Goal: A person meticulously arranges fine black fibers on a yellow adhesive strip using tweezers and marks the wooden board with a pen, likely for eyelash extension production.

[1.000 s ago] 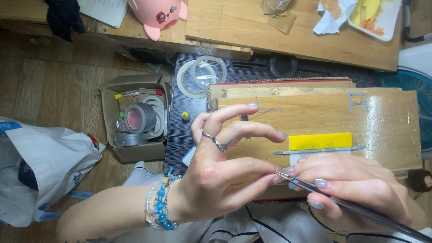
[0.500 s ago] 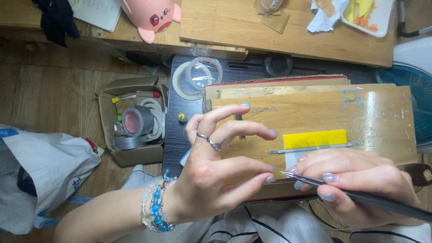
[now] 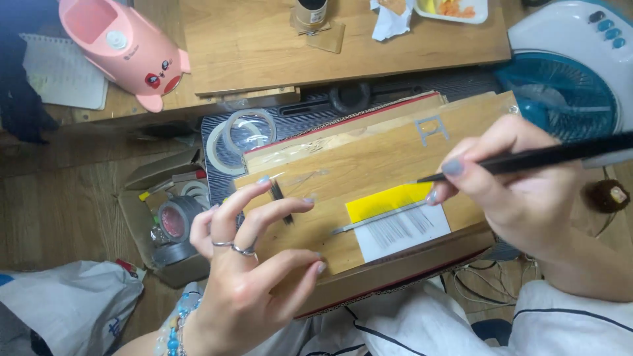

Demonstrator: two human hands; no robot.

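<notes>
Nearby, tape rolls (image 3: pixel 239 137) and a fan (image 3: pixel 567 79) flank the wooden board (image 3: pixel 369 165).

Cluttered work corner: wood floor, low wooden surface up top.

Wooden surface (image 3: pixel 264 46) spans the top edge, carrying a pink pig-shaped gadget (image 3: pixel 125 49) and a food tray (image 3: pixel 455 10). A white and teal fan (image 3: pixel 567 72) sits top right. On the wood floor (image 3: pixel 59 211) at left are a cardboard box of tape rolls (image 3: pixel 168 227) and a white plastic bag (image 3: pixel 72 306). Light is even and warm.
</notes>
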